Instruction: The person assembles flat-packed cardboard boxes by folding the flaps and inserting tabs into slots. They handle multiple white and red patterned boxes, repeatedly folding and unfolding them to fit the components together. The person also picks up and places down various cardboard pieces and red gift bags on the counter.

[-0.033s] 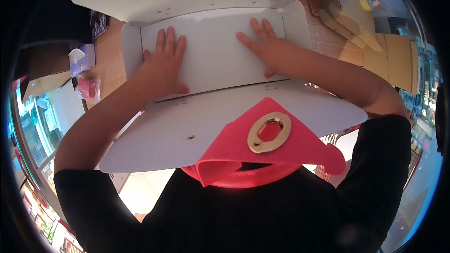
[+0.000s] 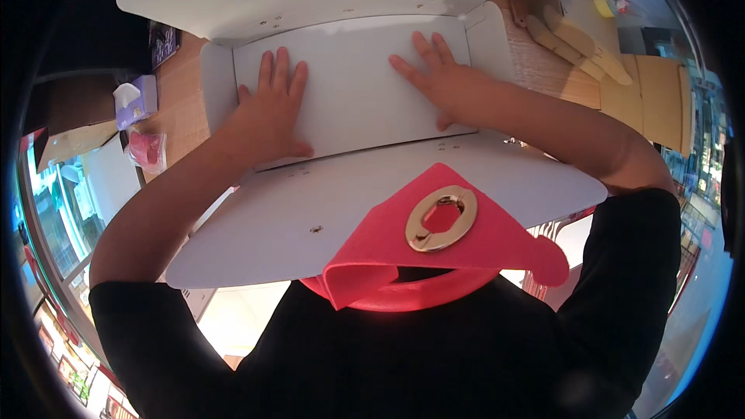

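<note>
Both palms lie flat, fingers spread, on the middle panel of a white flat cardboard box [image 2: 353, 101]: the left hand [image 2: 268, 112] near its left flap, the right hand [image 2: 438, 77] toward its right. Below the hands, a red handbag [image 2: 434, 252] with a gold oval clasp [image 2: 441, 219] rests on the near flap. Left of the left hand, a tissue box [image 2: 133, 101] sits on the wooden tabletop [image 2: 180, 101].

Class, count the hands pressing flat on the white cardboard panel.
2: the left hand lies on the white cardboard panel at its left, the right hand at its right. None seems hidden.
</note>
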Available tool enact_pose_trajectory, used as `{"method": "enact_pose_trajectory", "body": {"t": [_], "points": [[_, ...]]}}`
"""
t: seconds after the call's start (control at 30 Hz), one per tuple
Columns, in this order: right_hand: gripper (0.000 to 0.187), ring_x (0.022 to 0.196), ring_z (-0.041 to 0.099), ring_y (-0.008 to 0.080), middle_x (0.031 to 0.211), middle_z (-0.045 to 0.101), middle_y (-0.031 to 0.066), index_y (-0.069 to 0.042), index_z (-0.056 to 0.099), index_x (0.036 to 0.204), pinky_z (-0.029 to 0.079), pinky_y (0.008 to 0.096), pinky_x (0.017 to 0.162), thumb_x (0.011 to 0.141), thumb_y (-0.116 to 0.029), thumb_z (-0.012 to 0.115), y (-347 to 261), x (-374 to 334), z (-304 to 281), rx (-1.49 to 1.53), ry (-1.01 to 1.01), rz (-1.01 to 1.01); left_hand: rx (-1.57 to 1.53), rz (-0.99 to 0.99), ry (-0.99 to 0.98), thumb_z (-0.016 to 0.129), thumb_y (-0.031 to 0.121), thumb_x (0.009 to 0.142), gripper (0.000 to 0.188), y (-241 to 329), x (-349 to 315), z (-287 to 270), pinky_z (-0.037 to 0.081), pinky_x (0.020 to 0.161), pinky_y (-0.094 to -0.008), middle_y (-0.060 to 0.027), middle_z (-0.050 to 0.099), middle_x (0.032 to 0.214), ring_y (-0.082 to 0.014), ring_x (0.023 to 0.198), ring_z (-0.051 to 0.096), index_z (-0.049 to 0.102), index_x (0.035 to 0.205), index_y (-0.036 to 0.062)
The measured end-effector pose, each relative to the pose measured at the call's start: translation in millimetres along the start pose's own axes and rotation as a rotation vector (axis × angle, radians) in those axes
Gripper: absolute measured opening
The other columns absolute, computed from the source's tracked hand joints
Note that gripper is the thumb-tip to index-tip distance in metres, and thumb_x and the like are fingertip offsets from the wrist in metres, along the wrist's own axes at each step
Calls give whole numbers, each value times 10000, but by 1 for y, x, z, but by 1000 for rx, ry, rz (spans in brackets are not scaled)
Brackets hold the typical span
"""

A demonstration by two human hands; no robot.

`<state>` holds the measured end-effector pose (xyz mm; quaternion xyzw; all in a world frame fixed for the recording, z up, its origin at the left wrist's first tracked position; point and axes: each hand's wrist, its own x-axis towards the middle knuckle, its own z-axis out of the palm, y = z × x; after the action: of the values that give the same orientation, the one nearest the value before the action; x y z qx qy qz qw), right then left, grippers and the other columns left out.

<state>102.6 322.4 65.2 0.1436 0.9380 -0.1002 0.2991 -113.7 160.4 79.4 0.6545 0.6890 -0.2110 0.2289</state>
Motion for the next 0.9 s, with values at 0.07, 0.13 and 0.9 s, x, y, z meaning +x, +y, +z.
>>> {"method": "enact_pose_trajectory", "body": {"t": [0.07, 0.13, 0.9], "points": [[1137, 1329, 39, 468, 1447, -43, 256, -187, 79, 1428, 443, 450, 936, 557, -62, 800, -2, 3, -1, 24, -31, 16, 33, -8, -11, 783, 454, 572, 1174, 1, 5, 4, 335, 960, -586, -281, -13, 1444, -418, 1351, 28, 84, 1389, -19], [1147, 1310, 53, 503, 1434, -32, 288, -165, 76, 1428, 436, 467, 934, 546, -41, 799, -2, 7, -1, 29, -50, 5, 15, -13, -30, 779, 463, 578, 1177, 2, 9, 7, 336, 957, -592, -288, -18, 1440, -428, 1347, 24, 77, 1388, -23], [989, 1208, 117, 650, 1285, 88, 501, 19, 47, 1404, 308, 691, 889, 638, -25, 672, -8, 39, 25, -166, -91, -70, 148, -45, -152, 749, 556, 571, 1242, 16, 47, 27, 443, 841, -573, -366, 39, 1402, -510, 1301, 108, 51, 1378, -81]]}}
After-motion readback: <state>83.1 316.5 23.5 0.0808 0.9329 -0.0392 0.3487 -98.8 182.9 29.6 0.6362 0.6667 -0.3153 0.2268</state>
